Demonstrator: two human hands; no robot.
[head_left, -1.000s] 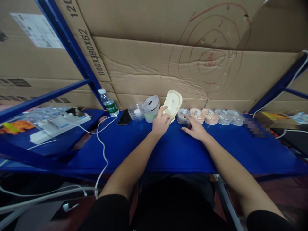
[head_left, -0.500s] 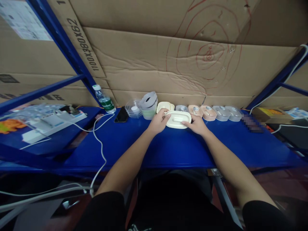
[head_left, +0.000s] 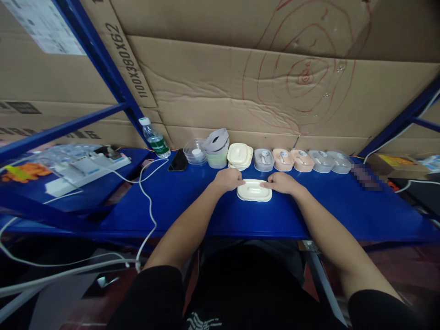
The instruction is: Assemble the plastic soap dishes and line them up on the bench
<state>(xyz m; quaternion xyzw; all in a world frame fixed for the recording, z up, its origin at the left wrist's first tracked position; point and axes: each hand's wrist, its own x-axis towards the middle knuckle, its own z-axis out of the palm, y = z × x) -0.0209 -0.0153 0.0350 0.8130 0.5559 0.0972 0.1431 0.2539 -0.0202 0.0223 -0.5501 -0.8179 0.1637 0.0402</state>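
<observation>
A cream-coloured rounded rectangular lid with a raised oval middle lies flat on the blue table in front of me; whether a box is under it I cannot tell. My left hand is closed at its far left corner, its thumb on the rim. At the far right corner my right hand is closed too, with the thumb resting on the top. The curled fingers of both hands are partly hidden. Just behind stands a small stack of cream square lids or dishes.
Along the back stand grey boxes and peach boxes with clear lids. To the left are clear round tubs, a pale green tub, a black phone and a water bottle. A white cable crosses the table.
Both hands have brought the cream lid down and towards me, away from the cream stack. It was held raised and tilted before and is now level on the table.
</observation>
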